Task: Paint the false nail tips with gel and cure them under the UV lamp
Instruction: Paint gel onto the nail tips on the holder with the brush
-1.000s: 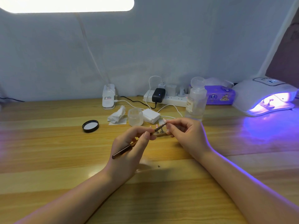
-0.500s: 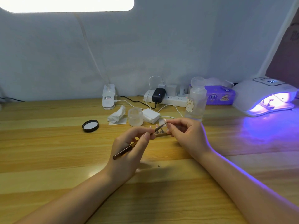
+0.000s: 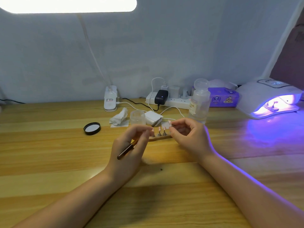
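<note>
- The left hand (image 3: 130,148) has its fingers curled round a thin gel brush (image 3: 127,149); the dark handle end juts out low and to the left, and the bristle end is hidden behind the fingers
- The right hand (image 3: 189,137) is loosely curled, thumb and forefinger pinching a small pale nail tip (image 3: 166,124) just above the wooden holder strip (image 3: 160,138); the other fingers arch inward
- The two hands are held close together but apart, above the middle of the worktop (image 3: 49,162), with both forearms reaching in from the lower corners
- Between them, false nail tips on small stands (image 3: 162,131) stand in a row on the strip, which runs from under the left fingers to the right hand
- The UV lamp (image 3: 269,97) sits at the far right of the worktop, glowing violet, with more stands visible inside its opening
- Behind the hands are a clear jar (image 3: 137,117), a black lid (image 3: 92,128) off to the left, a crumpled tissue (image 3: 119,117) and a clear pump bottle (image 3: 199,101)
</note>
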